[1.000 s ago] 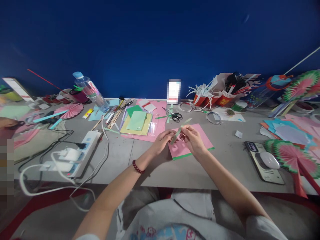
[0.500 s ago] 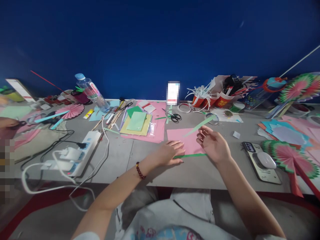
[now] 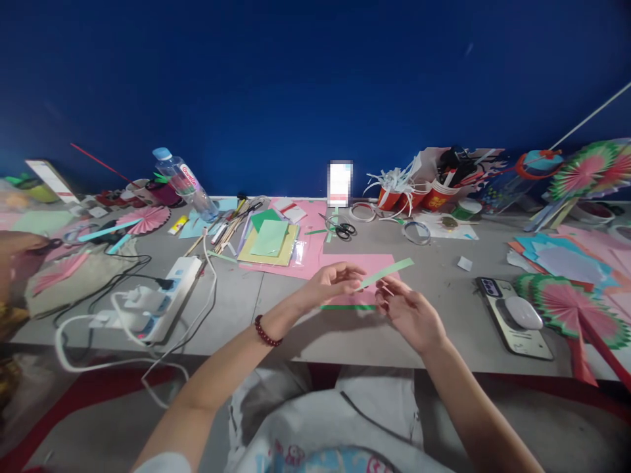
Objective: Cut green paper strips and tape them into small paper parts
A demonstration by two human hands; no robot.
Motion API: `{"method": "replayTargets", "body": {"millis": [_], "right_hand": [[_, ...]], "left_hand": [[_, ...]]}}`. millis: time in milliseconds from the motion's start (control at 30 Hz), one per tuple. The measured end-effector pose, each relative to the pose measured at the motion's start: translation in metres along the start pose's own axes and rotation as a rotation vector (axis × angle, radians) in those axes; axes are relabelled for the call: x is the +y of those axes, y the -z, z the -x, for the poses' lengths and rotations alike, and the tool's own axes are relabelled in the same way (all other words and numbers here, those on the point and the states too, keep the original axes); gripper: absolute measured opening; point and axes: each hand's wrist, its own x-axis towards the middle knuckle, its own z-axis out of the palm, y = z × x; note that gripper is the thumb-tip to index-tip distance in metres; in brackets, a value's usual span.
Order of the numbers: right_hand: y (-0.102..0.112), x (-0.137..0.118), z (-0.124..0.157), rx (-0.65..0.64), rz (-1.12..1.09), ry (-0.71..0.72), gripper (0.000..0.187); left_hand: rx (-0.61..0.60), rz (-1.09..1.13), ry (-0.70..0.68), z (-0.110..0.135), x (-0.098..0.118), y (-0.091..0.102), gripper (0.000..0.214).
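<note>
A light green paper strip (image 3: 389, 270) is held just above the table, slanting up to the right. My left hand (image 3: 331, 282) pinches its lower left end. My right hand (image 3: 408, 314) is palm up beside it, with its fingertips at the strip's underside close to the left hand. Under both hands a pink paper sheet (image 3: 367, 263) lies on the grey table (image 3: 444, 328), with a green sheet's edge (image 3: 348, 307) showing along its near side. A red bead bracelet (image 3: 266, 334) is on my left wrist.
Scissors (image 3: 342, 229) and tape rings (image 3: 417, 232) lie behind the pink sheet. A stack of coloured paper (image 3: 270, 240) is at centre left, a power strip (image 3: 165, 295) with cables at left, a phone (image 3: 515, 316) and folded paper fans (image 3: 574, 309) at right. Another person's hand (image 3: 20, 253) is at the far left.
My left hand has lifted off the pink sheet and taken the strip's lower end. My right hand has come back towards me and to the left with the strip.
</note>
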Motion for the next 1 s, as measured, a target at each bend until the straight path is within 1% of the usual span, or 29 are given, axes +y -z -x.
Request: {"method": "replayTargets", "body": {"millis": [67,133,233,300,400,467,533,567,600,633,700,767,833,900,1000], "right_hand": [[-0.003,0.005,0.001,0.003,0.021,-0.014,0.028],[-0.003,0.011,0.002,-0.008,0.049,-0.023,0.028],[-0.001,0.019,0.005,-0.050,0.106,-0.007,0.034],[0.003,0.021,0.009,-0.070,0.210,0.021,0.037],[0.014,0.017,0.013,-0.044,0.508,0.091,0.036],[0.025,0.012,0.013,0.036,0.756,0.211,0.031],[0.038,0.006,0.011,0.117,1.012,0.369,0.028],[0.045,0.003,0.009,0.125,1.138,0.431,0.028],[0.051,0.001,0.007,0.103,1.256,0.473,0.029],[0.057,-0.001,0.004,0.053,1.364,0.495,0.031],[0.067,-0.001,0.001,-0.084,1.544,0.493,0.035],[0.074,0.003,0.001,-0.204,1.671,0.479,0.039],[0.076,0.009,0.007,-0.248,1.758,0.493,0.041],[0.074,0.015,0.019,-0.192,1.827,0.519,0.042],[0.066,0.023,0.044,0.011,1.889,0.507,0.042]], "left_hand": [[0.073,0.123,0.053,-0.002,0.000,-0.007,0.046],[0.127,0.191,0.085,-0.005,0.000,-0.012,0.044],[0.166,0.283,0.090,-0.007,-0.003,-0.019,0.040],[0.174,0.299,0.080,-0.008,-0.007,-0.021,0.036],[0.211,0.246,0.076,-0.007,-0.012,-0.020,0.030],[0.237,0.191,0.072,-0.003,-0.013,-0.017,0.027],[0.247,0.123,0.060,0.001,-0.012,-0.013,0.026],[0.245,0.096,0.055,0.003,-0.010,-0.010,0.025],[0.238,0.081,0.054,0.006,-0.009,-0.008,0.025],[0.236,0.079,0.058,0.008,-0.007,-0.006,0.025],[0.243,0.088,0.068,0.012,-0.005,-0.002,0.024],[0.272,0.106,0.078,0.016,-0.004,0.002,0.024],[0.314,0.136,0.087,0.020,-0.004,0.007,0.023],[0.366,0.169,0.091,0.024,-0.004,0.012,0.023],[0.421,0.200,0.087,0.032,-0.006,0.020,0.023]]}}
